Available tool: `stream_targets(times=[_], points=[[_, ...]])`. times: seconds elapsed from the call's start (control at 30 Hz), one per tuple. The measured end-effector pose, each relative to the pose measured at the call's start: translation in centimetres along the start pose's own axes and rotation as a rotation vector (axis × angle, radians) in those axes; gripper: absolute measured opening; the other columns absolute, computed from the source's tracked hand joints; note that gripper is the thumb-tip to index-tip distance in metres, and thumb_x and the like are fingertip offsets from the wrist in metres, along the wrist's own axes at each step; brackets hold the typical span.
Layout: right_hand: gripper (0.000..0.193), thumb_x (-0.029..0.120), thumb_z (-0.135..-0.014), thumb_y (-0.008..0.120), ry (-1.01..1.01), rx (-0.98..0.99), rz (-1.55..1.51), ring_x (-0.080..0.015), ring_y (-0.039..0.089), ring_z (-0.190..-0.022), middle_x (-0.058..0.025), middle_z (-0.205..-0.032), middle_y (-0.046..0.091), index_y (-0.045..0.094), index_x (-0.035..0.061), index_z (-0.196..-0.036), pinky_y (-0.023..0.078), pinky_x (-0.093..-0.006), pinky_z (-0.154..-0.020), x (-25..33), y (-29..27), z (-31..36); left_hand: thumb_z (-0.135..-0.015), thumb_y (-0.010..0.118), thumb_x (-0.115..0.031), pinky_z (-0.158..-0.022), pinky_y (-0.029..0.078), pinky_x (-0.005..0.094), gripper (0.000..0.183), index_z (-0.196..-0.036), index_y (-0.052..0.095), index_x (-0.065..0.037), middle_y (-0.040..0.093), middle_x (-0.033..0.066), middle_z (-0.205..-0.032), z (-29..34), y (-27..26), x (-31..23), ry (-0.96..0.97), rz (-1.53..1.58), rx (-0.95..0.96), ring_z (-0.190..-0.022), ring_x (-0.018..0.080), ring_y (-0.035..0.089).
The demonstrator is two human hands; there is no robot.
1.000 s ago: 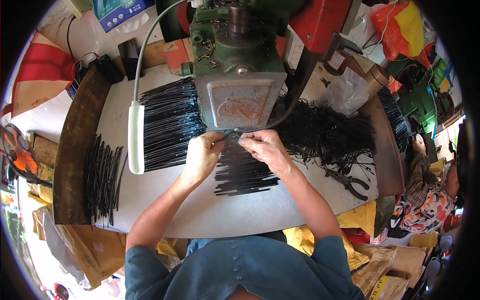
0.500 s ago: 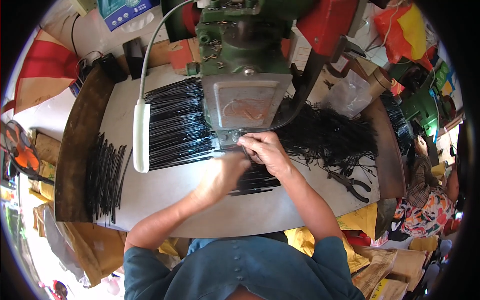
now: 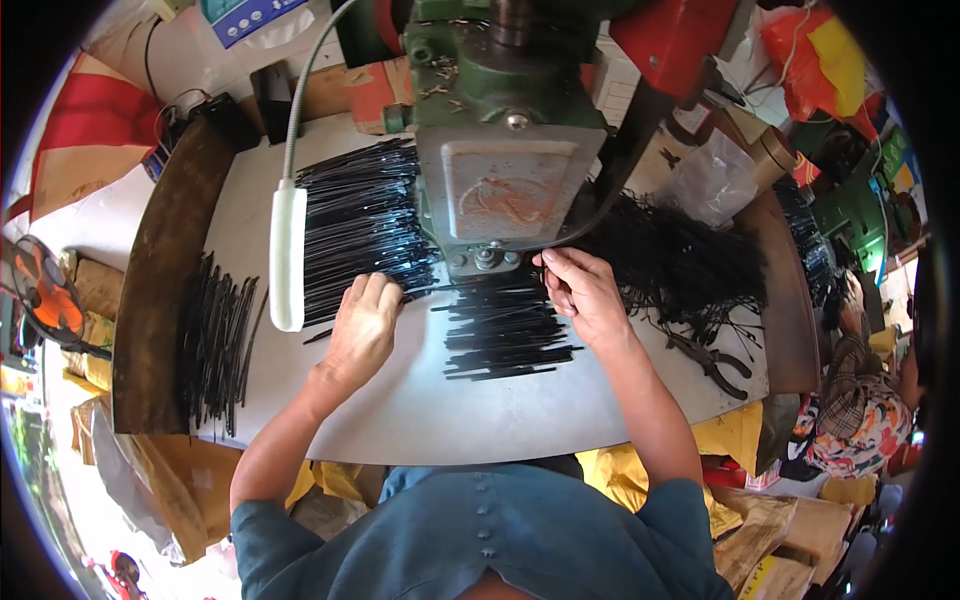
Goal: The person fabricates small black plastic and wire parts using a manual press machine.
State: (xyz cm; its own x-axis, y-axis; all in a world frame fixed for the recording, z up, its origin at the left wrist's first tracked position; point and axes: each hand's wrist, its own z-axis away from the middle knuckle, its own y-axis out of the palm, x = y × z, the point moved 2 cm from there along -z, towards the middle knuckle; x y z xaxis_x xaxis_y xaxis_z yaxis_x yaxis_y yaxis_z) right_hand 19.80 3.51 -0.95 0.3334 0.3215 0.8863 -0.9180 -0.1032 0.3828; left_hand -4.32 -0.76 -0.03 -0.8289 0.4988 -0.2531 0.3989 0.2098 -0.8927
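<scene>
My left hand [image 3: 362, 325] is closed at the near edge of a wide spread of thin black rods [image 3: 350, 220], with a rod running out from its fingertips toward the machine. My right hand [image 3: 588, 295] is curled in a pinch on a short dark piece that looks like a rod end, just right of the machine head's lower edge. Between the hands lies a smaller stack of black rods [image 3: 505, 335]. Above it hangs the green machine [image 3: 510, 85], with a grey metal front plate [image 3: 512, 190] and bolts underneath.
A tangled heap of black rods [image 3: 690, 255] lies at the right, with pliers [image 3: 712, 365] in front. More rods [image 3: 215, 345] lie along the left wall [image 3: 165, 290]. A white lamp [image 3: 287, 260] hangs on a flexible neck. A co-worker [image 3: 855, 400] sits far right.
My left hand, blurred earlier beside the right one, has moved left to the rod spread. My right hand has shifted right, away from the bolts under the machine head.
</scene>
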Motion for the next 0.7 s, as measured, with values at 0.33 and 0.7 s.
stream_targets(times=[0.33, 0.7], points=[[0.006, 0.000, -0.079, 0.050, -0.065, -0.131, -0.315, -0.0217, 0.058, -0.077, -0.0124, -0.079, 0.054, 0.046, -0.0021, -0.076, 0.050, -0.0316, -0.073, -0.9, 2.4, 0.9, -0.072, 0.053, 0.000, -0.055, 0.039, 0.0336, 0.019, -0.092, 0.053, 0.000, 0.048, 0.0128, -0.071, -3.4, 1.4, -2.6, -0.158, 0.347, -0.155, -0.060, 0.0281, 0.049], [0.006, 0.000, -0.081, 0.047, -0.178, -0.173, -0.354, -0.0203, 0.058, -0.080, -0.0120, -0.082, 0.054, 0.047, -0.0053, -0.085, 0.050, -0.0296, -0.074, -1.6, 3.2, 0.0, -0.072, 0.054, 0.000, -0.054, 0.039, 0.0324, 0.017, -0.089, 0.055, 0.001, 0.049, 0.0129, -0.069, -3.8, 1.6, -3.1, -0.173, 0.381, -0.161, -0.059, 0.0268, 0.049]])
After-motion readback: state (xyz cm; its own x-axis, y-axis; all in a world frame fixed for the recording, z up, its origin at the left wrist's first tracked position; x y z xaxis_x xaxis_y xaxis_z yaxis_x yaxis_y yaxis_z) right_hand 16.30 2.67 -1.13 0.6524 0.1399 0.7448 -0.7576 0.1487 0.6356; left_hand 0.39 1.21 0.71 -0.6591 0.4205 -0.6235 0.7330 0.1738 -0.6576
